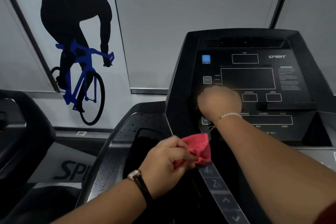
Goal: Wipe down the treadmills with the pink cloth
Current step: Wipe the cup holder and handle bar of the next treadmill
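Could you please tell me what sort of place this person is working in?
Most likely a gym or fitness room: a Spirit-branded treadmill console with time, distance and speed windows, a second similar machine to its left, and a wall mural of a cyclist behind them.

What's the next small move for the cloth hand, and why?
Probably move the left hand left and press the cloth onto the rail: it looks dotted with droplets, and the cloth is bunched in that hand by the button strip. The right hand is up on the console, clear of that path.
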The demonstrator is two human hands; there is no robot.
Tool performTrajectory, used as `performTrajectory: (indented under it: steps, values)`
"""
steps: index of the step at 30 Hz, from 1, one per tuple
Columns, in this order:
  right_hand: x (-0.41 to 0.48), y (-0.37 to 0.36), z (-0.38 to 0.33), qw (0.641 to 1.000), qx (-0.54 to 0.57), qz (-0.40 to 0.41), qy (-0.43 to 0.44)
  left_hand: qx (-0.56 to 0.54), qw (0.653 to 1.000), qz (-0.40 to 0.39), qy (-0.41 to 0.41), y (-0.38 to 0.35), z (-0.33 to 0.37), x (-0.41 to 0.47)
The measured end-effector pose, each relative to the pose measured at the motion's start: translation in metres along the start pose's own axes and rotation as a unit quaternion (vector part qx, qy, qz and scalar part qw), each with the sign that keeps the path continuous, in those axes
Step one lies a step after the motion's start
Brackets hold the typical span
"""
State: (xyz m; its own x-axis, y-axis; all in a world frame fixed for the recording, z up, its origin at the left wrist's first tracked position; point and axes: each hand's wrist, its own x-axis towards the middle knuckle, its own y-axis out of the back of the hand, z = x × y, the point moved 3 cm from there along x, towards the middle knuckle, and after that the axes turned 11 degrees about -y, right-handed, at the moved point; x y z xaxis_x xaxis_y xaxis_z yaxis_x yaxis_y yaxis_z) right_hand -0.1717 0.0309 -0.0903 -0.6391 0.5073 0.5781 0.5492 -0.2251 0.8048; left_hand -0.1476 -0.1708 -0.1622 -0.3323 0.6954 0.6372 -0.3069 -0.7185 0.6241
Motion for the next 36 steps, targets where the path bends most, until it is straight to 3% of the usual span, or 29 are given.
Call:
performTrajectory:
  steps: [4, 12, 19, 21, 24, 26, 36]
  values:
    - [0.000, 0.000, 0.001, 1.000, 0.004, -0.007, 0.002, -0.031, 0.997, -0.065, -0.031, -0.010, 0.009, -0.011]
    - [-0.001, 0.000, 0.000, 1.000, 0.002, -0.022, 0.005, 0.100, 0.983, 0.039, 0.146, 0.016, -0.019, 0.034]
    - [-0.001, -0.001, 0.000, 1.000, 0.006, -0.014, 0.006, 0.181, 0.959, 0.077, 0.203, 0.030, -0.039, 0.062]
    - [-0.001, -0.002, 0.001, 1.000, 0.009, -0.005, 0.005, 0.154, 0.969, 0.085, 0.172, 0.022, -0.030, 0.047]
    - [0.000, -0.003, 0.001, 1.000, 0.013, -0.005, 0.010, 0.043, 0.995, 0.015, 0.084, 0.006, -0.004, 0.013]
    - [0.000, -0.003, 0.001, 1.000, 0.012, -0.005, 0.011, -0.027, 0.997, -0.002, 0.068, 0.000, 0.001, 0.001]
    - [-0.001, 0.001, 0.000, 1.000, 0.010, -0.020, 0.016, 0.008, 0.966, 0.093, 0.239, 0.023, -0.032, 0.050]
